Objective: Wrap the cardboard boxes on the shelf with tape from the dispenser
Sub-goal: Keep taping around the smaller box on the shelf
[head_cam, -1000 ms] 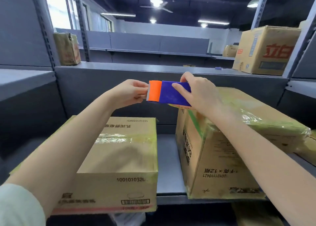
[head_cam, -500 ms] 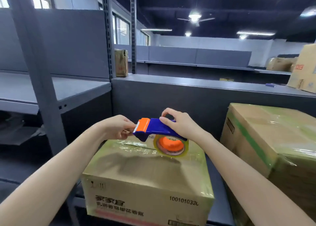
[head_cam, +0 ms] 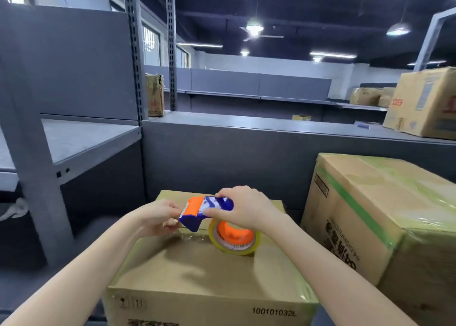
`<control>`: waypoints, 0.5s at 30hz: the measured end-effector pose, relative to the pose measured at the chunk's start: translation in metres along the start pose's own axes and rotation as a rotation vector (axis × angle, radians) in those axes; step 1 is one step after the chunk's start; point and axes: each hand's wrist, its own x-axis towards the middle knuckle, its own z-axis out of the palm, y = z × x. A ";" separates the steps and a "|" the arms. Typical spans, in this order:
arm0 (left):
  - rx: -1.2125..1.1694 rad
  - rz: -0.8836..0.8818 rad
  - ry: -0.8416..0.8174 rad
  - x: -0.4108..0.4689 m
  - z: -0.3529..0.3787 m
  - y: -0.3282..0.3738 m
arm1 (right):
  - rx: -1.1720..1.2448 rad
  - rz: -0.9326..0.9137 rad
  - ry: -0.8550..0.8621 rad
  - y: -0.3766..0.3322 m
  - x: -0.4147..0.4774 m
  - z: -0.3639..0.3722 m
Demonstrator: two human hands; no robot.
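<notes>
A blue and orange tape dispenser (head_cam: pixel 209 211) with a yellowish tape roll (head_cam: pixel 234 238) sits low over the top of a cardboard box (head_cam: pixel 197 271) in front of me. My right hand (head_cam: pixel 243 208) grips the dispenser's blue body from above. My left hand (head_cam: pixel 158 218) pinches at the orange cutter end, where the tape's free end seems to be; the tape itself is hard to see. A second, larger cardboard box (head_cam: pixel 385 217), covered in shiny tape with a green strip, stands to the right on the same shelf.
A grey shelf back wall (head_cam: pixel 222 157) rises just behind the boxes. A grey slotted upright (head_cam: pixel 134 54) and a side shelf (head_cam: pixel 81 138) stand at the left. More cardboard boxes (head_cam: pixel 424 103) sit on the upper shelf at the right and farther back (head_cam: pixel 155 94).
My view swung left and down from the right box to the left box. Both hands carried the dispenser down until its roll came close to the left box's top.
</notes>
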 end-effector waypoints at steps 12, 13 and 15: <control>0.173 0.043 0.097 0.002 -0.005 -0.001 | -0.189 -0.116 -0.110 0.004 0.005 0.003; 0.203 0.038 0.129 0.002 -0.008 0.000 | -0.185 -0.116 -0.123 0.004 0.008 0.004; 0.247 0.039 0.185 0.002 -0.014 0.001 | -0.167 -0.119 -0.138 0.003 0.012 0.003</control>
